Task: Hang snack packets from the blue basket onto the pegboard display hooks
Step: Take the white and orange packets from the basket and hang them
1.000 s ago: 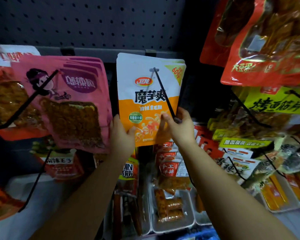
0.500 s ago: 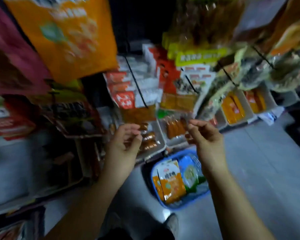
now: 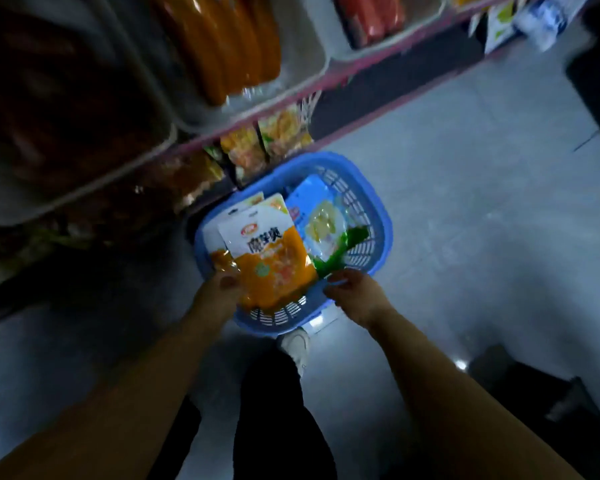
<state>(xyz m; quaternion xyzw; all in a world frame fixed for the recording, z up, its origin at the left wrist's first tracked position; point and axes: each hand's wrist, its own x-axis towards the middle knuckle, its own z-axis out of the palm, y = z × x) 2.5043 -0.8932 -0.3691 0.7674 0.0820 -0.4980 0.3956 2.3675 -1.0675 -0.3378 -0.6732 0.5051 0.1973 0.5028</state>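
While the basket (image 3: 378, 216) sits on the floor (image 3: 482, 202) below the shelf (image 3: 326, 81), an orange packet (image 3: 274, 258) lying on top inside it is pinched at its lower edge by the left hand (image 3: 219, 296). The right hand (image 3: 355, 294) is held loosely curled at the near rim, gripping nothing; a blue packet (image 3: 319, 216) lies beside the orange one.

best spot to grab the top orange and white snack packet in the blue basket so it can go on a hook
Probably by its lower orange edge, from the person's side. The orange and white snack packet lies flat on top in the blue plastic basket, its white hang-hole end pointing away. The left hand is already at the near left corner; the right hand is empty and could steady the other corner.
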